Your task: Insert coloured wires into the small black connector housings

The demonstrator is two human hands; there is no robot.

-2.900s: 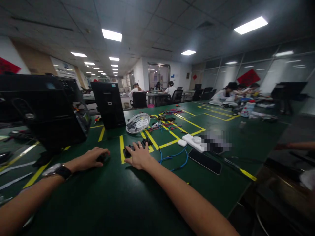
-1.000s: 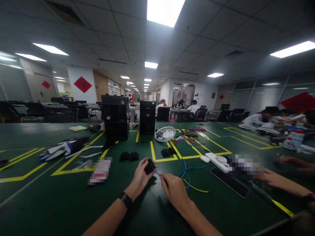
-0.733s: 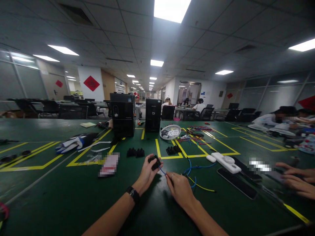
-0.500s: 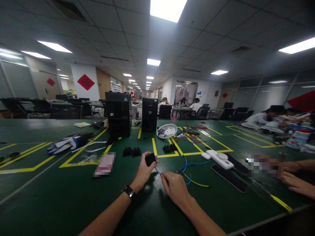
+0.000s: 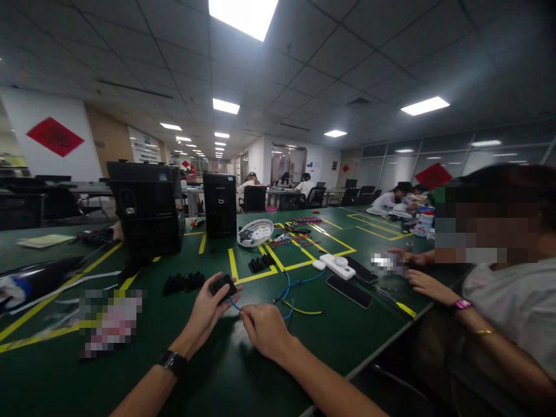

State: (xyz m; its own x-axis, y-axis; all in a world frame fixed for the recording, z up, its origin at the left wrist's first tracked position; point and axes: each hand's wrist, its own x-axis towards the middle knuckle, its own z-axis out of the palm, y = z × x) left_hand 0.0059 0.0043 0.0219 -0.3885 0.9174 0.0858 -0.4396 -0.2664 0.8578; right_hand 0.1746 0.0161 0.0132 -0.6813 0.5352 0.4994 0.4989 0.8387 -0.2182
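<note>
My left hand (image 5: 203, 310) is closed around a small black block (image 5: 222, 286), thumb across its near face. A short stretch of blue wire (image 5: 234, 303) runs from the block to my right hand (image 5: 268, 331), whose thumb and forefinger pinch it. Whether the wire's end sits inside the block cannot be made out. Further off to the left lie black plastic parts (image 5: 184, 282), and similar black parts (image 5: 260, 263) rest within yellow tape lines. Loose blue wires (image 5: 299, 282) and a yellow wire (image 5: 306, 312) lie beyond my right hand.
Two black computer cases (image 5: 145, 211) stand at the back left, near a white basket (image 5: 256, 233) with parts inside. A white power bank (image 5: 336, 266) and a dark phone (image 5: 348, 291) lie to the right. A co-worker's hand (image 5: 430, 286) is by the table's right edge.
Earliest, my hands were apart, the right one over black parts; since then they have come together on the block and blue wire. Lately the view has turned right, bringing the co-worker in.
</note>
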